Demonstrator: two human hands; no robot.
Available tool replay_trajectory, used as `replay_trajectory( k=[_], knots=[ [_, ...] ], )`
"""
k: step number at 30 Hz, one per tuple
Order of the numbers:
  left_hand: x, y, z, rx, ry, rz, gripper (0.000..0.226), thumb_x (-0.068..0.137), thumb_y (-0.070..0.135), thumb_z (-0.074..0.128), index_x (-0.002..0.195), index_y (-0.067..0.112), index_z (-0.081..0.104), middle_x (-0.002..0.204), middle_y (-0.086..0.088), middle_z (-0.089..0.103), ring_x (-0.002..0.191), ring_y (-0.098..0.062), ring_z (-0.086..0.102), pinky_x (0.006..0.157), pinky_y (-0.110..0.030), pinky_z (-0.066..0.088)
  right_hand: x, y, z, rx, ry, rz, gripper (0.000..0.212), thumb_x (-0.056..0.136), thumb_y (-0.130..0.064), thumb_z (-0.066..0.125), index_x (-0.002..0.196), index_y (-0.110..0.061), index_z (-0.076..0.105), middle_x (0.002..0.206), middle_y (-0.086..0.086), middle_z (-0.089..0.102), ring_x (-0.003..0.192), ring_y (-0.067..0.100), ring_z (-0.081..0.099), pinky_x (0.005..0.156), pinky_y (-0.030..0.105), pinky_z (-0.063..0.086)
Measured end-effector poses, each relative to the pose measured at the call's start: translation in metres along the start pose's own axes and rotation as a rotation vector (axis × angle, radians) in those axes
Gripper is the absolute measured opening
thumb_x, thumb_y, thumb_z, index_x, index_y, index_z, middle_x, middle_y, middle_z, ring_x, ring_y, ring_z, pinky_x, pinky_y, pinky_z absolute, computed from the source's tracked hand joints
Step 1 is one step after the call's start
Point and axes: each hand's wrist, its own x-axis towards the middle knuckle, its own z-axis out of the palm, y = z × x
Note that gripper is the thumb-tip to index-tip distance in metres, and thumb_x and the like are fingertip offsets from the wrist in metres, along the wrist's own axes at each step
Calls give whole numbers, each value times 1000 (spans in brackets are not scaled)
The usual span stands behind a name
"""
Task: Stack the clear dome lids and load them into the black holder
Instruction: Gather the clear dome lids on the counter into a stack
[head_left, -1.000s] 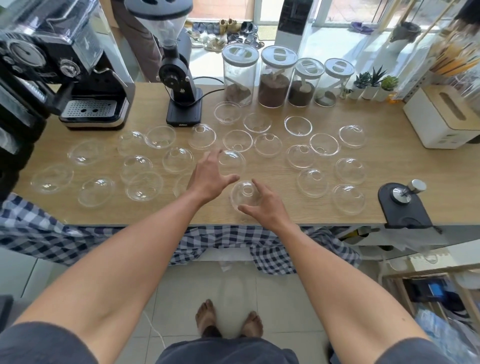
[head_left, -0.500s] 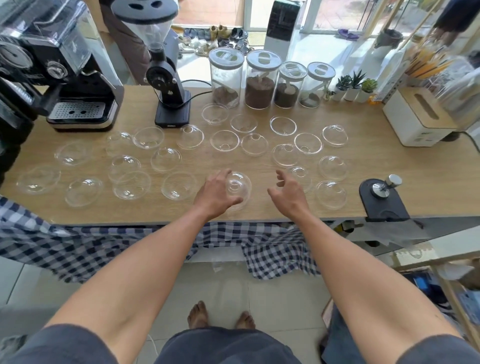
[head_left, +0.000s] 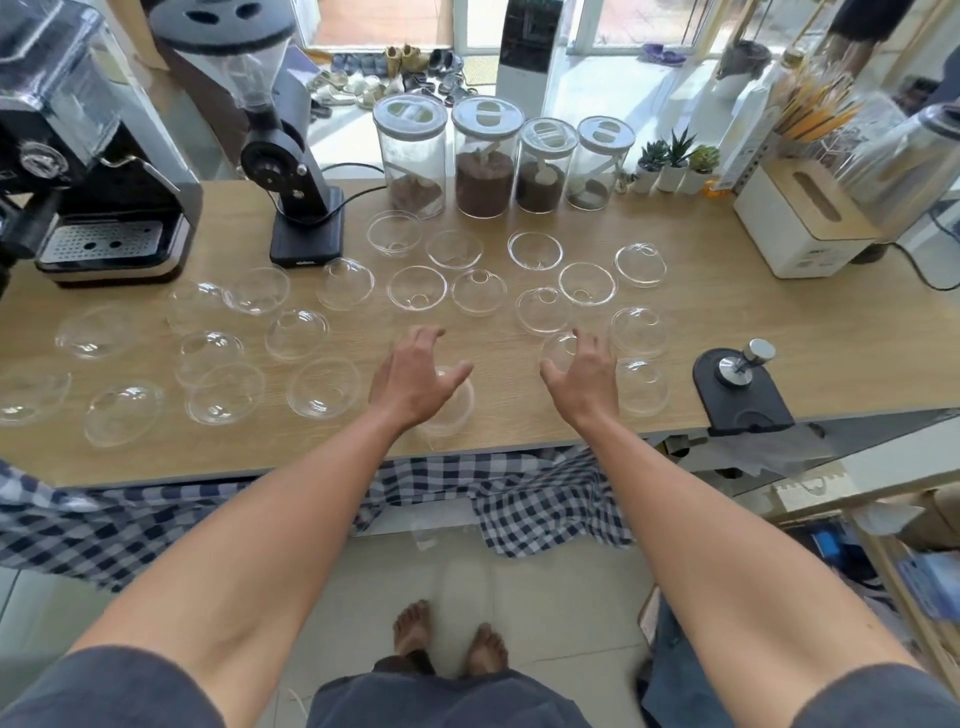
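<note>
clear dome lids (head_left: 325, 387) | about two dozen, scattered singly | wooden counter (head_left: 779, 332) | unstacked

A single wide-angle view looks from the person's head, forward and steeply down. It faces across the wooden counter (head_left: 519, 415) toward the windows behind it, with the jars (head_left: 483, 156) along the far edge. Both forearms reach in from the bottom corners, close to the lens, and bare feet (head_left: 449, 636) show straight below. Edges bend outward. No second view shares the scene.
</note>
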Motion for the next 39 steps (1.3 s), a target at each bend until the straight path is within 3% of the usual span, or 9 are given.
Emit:
replay_trajectory(
  k=[5,9,12,15,19,29,32,39],
  knots=[
    [78,33,7,43,-47,100,71,94,42,70,155,15,44,158,-6,47,145,-29,43,117,-46,39,23,6,6,-50,-7,86,82,92,-34,78,156,-6,35,159,15,40,148,36,36,119,43,34],
    [129,44,21,264,-84,128,71,96,44,67,154,11,41,161,-10,42,151,-31,35,121,-47,31,33,13,17,-71,-36,133,94,90,-39,79,162,-10,26,166,12,33,152,34,31,123,43,28],
    [151,42,34,416,-125,138,68,98,47,60,153,13,38,160,-10,41,150,-31,33,117,-48,30,36,19,28,-113,-50,158,95,91,-40,78,164,-15,23,166,10,32,152,33,33,123,46,28],
    [160,31,45,488,-115,196,58,99,37,60,149,15,41,153,-7,46,142,-32,41,108,-47,35,32,22,34,-111,-28,153,94,92,-37,76,166,-23,19,167,10,32,153,33,31,125,49,24],
    [167,21,53,514,-78,271,54,92,27,67,141,16,46,143,-5,50,131,-31,46,100,-44,37,29,26,39,-98,23,160,90,91,-39,78,163,-22,28,163,11,38,151,33,36,124,47,27],
    [170,19,48,418,-176,308,72,85,45,81,144,23,48,146,-8,53,136,-32,47,110,-43,32,16,27,36,10,64,92,93,86,-46,83,159,-15,35,151,9,49,141,28,45,119,44,39],
    [161,19,39,365,-154,297,77,83,48,83,146,23,47,149,-5,51,139,-31,46,110,-45,32,9,18,33,49,63,45,90,87,-52,80,157,-16,38,150,8,51,140,25,46,115,36,37],
    [125,13,-9,30,-75,205,86,80,37,89,151,15,47,153,-7,44,131,-34,56,107,-48,47,-21,-22,39,67,-66,-191,88,88,-53,77,155,-10,42,148,9,55,138,28,49,116,44,43]
  ],
)
